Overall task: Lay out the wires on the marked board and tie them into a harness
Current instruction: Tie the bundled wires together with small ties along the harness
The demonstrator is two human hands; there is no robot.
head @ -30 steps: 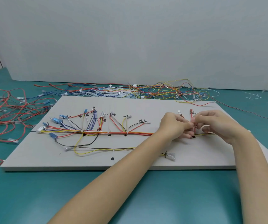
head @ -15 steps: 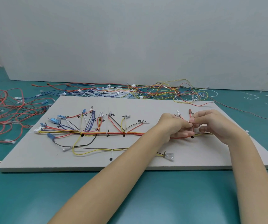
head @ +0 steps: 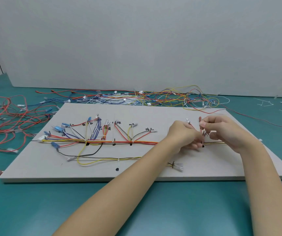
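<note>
Red wire [head: 201,133] in both hands' grip, above board [head: 154,172].

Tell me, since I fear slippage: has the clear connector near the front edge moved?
No. The connector keeps its spot right of the black dot.

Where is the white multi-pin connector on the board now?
In the head view, the white connector lies at the left end of the main wire bundle, near the board's left edge, far from both hands.

Multicoloured wires [head: 102,142] across marked board [head: 154,172]
</note>
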